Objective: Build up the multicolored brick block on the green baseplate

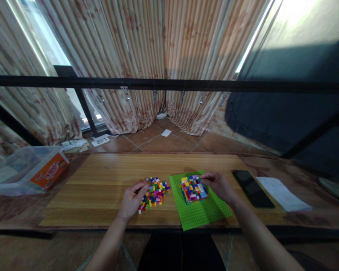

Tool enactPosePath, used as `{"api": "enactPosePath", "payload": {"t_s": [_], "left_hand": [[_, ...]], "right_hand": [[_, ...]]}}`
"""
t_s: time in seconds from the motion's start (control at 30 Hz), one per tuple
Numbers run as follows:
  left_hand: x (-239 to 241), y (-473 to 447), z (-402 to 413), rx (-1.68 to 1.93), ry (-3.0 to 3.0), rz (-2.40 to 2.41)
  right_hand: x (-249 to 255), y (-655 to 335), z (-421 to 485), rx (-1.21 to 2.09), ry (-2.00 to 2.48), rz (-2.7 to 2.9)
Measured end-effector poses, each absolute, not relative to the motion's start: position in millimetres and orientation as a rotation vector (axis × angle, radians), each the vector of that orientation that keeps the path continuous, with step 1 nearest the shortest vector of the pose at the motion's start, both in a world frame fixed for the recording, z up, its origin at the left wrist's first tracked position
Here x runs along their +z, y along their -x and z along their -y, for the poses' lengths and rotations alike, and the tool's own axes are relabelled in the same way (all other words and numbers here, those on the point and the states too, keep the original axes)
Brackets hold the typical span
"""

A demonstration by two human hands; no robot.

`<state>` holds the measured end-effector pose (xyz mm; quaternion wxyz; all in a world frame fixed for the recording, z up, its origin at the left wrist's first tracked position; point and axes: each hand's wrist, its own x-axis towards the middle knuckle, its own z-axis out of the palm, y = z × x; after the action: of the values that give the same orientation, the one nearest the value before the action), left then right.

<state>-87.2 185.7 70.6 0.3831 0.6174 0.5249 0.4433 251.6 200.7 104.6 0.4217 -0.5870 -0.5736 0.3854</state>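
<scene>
A loose pile of small multicoloured toy bricks (157,194) lies on the wooden board. At the pile's left edge is my left hand (132,199), thumb and forefinger drawn together; whatever is between them is too small to make out. Right of the pile, a green studded baseplate (190,218) carries a squarish block built of many coloured bricks (194,188). My right hand (217,185) reaches over the baseplate from the right, its fingertips closed at the block's far right corner. Anything in that pinch is hidden by the fingers.
A black phone (252,188) and white paper (284,194) lie to the right. At far left stands a clear plastic box (19,169) with an orange label. A dark metal bar (169,84) crosses beyond the wooden board (101,188), before patterned curtains (135,45).
</scene>
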Motion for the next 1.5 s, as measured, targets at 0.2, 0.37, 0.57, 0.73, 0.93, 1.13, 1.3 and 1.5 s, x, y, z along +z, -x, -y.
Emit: {"api": "enactPosePath", "payload": {"t_s": [0.2,0.37,0.57,0.73,0.93,1.13,1.3,1.5], "left_hand": [[71.8,86.4,-185.9,1.139,-1.573,-1.350],[70.5,86.3,-185.6,1.138,-1.590,-1.333],[70.0,86.3,-185.0,1.121,-1.563,-1.359],[69.1,86.6,-185.6,1.133,-1.583,-1.325],[75.3,84.6,-184.0,1.114,-1.562,-1.341],[67.8,85.6,-185.6,1.166,-1.597,-1.314],[67.1,86.4,-184.5,1.146,-1.596,-1.343],[72.7,86.6,-182.2,1.229,-1.426,-1.339]], "right_hand": [[113.0,-247.1,-201.5,1.174,1.427,1.212],[115.3,-242.5,-200.1,1.262,1.436,1.052],[109.0,-239.8,-202.0,1.282,1.377,0.967],[107.7,-239.7,-201.3,1.273,1.355,0.962],[100.2,-243.1,-182.9,1.148,1.325,0.849],[96.3,-231.2,-151.4,1.038,1.320,0.735],[106.8,-210.6,-132.1,0.945,1.324,0.823],[103.4,-175.6,-108.0,0.840,1.406,0.985]]}}
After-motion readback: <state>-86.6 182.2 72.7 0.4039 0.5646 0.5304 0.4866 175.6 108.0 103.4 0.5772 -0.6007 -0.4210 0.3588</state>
